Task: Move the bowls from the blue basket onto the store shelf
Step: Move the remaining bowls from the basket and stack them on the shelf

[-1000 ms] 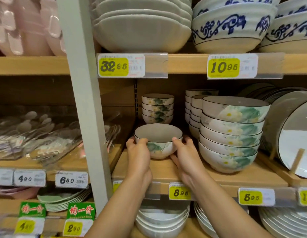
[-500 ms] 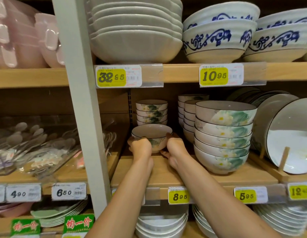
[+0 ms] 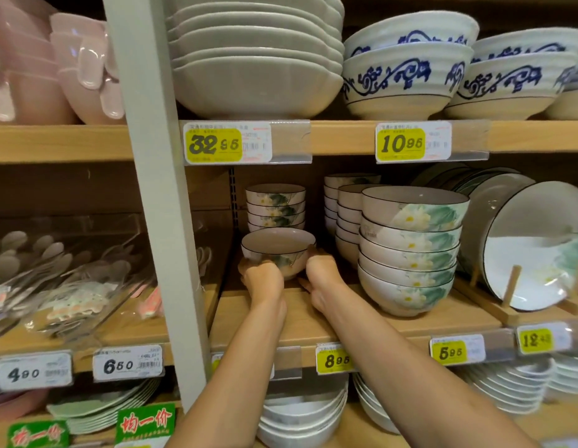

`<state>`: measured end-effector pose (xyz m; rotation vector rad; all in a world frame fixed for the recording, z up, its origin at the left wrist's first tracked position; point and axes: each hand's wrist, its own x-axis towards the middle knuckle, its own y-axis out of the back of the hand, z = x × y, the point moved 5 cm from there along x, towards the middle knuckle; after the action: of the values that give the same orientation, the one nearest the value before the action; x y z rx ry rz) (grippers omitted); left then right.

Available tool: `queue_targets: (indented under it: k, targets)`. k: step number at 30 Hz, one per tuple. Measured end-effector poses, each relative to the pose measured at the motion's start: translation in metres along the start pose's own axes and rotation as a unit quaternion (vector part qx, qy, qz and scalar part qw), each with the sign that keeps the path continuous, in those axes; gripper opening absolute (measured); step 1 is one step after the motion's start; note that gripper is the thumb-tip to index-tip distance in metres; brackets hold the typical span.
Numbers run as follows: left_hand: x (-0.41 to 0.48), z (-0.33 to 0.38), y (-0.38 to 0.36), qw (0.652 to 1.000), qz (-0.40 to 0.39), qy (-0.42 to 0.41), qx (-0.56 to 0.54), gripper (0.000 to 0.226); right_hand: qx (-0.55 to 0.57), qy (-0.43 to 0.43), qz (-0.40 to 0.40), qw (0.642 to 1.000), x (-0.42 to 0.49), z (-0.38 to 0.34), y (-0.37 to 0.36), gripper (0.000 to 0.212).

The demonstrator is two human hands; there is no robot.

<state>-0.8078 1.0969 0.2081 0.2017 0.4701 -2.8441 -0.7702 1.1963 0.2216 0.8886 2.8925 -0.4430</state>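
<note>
The left hand (image 3: 263, 278) and right hand (image 3: 323, 273) grip opposite sides of the floral bowl (image 3: 278, 245), fingers curled round its wall. The bowl is deeper over the wooden shelf (image 3: 313, 321) than one second earlier, just before the stack of matching bowls (image 3: 275, 205).

i see bagged spoons (image 3: 55, 263) left of the grey upright post (image 3: 158, 189), pink containers (image 3: 55, 69) above them, and a propped plate (image 3: 533, 250) far to the post's right.
</note>
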Motion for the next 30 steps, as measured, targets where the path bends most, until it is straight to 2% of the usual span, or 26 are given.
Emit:
queue_targets:
  k: [4, 7, 11, 13, 17, 21, 27, 30]
  targets:
    - [-0.026, 0.007, 0.016, 0.999, -0.051, -0.015, -0.011, 0.042, -0.004, 0.043, -0.001, 0.999, -0.026, -0.006, 0.018, 0.021]
    - [-0.062, 0.016, 0.04, 0.991, -0.127, -0.024, -0.028, 0.024, 0.016, 0.08, -0.05, 0.995, -0.061, -0.012, 0.039, 0.03]
    - [-0.119, 0.022, 0.088, 0.977, -0.205, -0.047, -0.014, 0.028, 0.055, 0.106, -0.11, 0.987, -0.11, -0.019, 0.077, 0.028]
    - [-0.147, 0.02, 0.115, 0.975, -0.218, -0.047, -0.018, 0.029, 0.063, 0.111, -0.136, 0.982, -0.132, -0.017, 0.092, 0.03]
    - [-0.196, 0.004, 0.177, 0.983, -0.176, -0.042, -0.04, 0.034, 0.067, 0.075, -0.199, 0.975, -0.17, 0.015, 0.112, 0.032]
    - [-0.236, -0.013, 0.243, 0.996, -0.082, -0.034, -0.005, 0.03, 0.057, 0.009, -0.249, 0.967, -0.205, 0.07, 0.12, 0.032]
    - [-0.279, -0.029, 0.357, 0.997, 0.076, -0.003, 0.026, 0.026, -0.034, -0.101, -0.297, 0.949, -0.259, 0.162, 0.089, 0.031]
    - [-0.286, -0.036, 0.404, 0.992, 0.123, 0.012, 0.033, 0.025, -0.071, -0.133, -0.316, 0.937, -0.284, 0.2, 0.069, 0.029]
